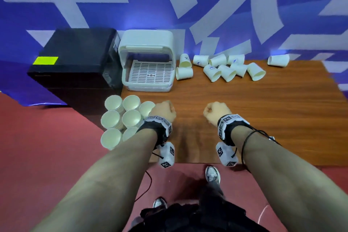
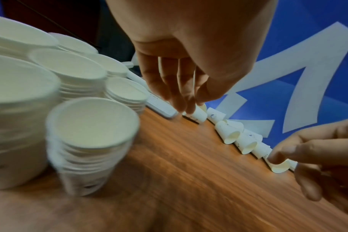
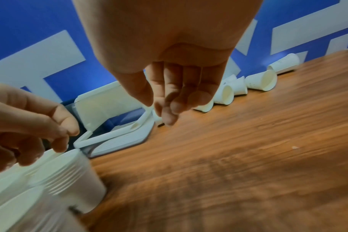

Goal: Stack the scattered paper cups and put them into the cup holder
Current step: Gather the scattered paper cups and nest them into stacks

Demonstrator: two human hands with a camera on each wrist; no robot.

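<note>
Several white paper cups [image 1: 226, 69] lie on their sides along the far edge of the wooden table [image 1: 263, 118], and one more cup [image 1: 278, 60] lies apart at the far right. The white cup holder [image 1: 148, 66] stands at the far left with its lid up and its slotted tray bare. My left hand [image 1: 164, 111] and right hand [image 1: 214, 112] hover side by side over the near middle of the table. In the wrist views the left hand's fingers [image 2: 179, 94] and the right hand's fingers [image 3: 169, 102] hang loosely curled and hold nothing.
Several upright stacks of nested cups [image 1: 122, 118] crowd the table's near left corner, right beside my left wrist. A black box [image 1: 75, 58] stands to the left of the cup holder. A blue and white wall backs the table. Red floor lies below.
</note>
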